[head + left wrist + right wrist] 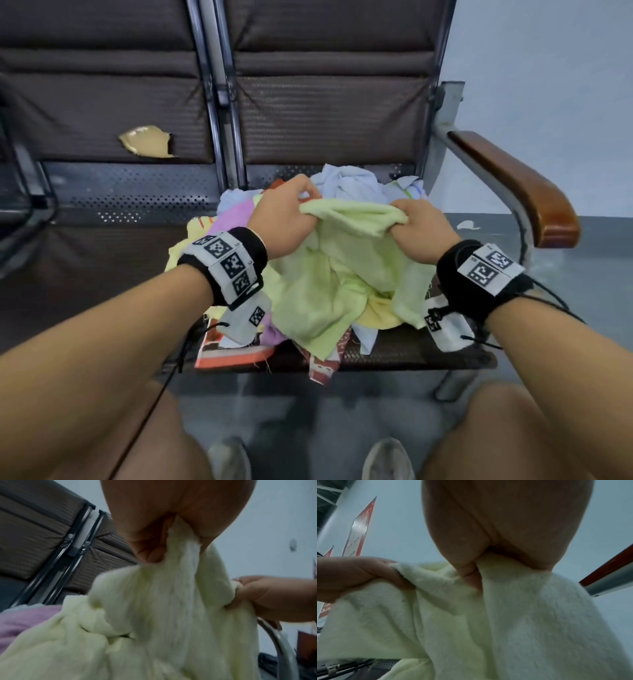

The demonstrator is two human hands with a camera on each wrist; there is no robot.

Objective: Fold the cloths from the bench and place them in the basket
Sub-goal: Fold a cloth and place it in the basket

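A pale green cloth (329, 274) hangs between both hands above a heap of mixed cloths (236, 212) on the bench seat (102, 253). My left hand (291, 212) grips its upper edge at the left, fingers curled round the fabric. My right hand (416, 222) grips the same edge at the right. The left wrist view shows the left hand (163, 536) pinching the green cloth (154, 615), with the right hand (274, 599) beside it. In the right wrist view the right hand (496, 547) clamps the cloth (505, 622). No basket is in view.
The bench backrest (325, 113) rises behind the heap, with a torn patch (145, 141) on the left seat's back. A brown wooden armrest (517, 181) on a metal frame stands at the right. My knees and shoes are below the seat's front edge.
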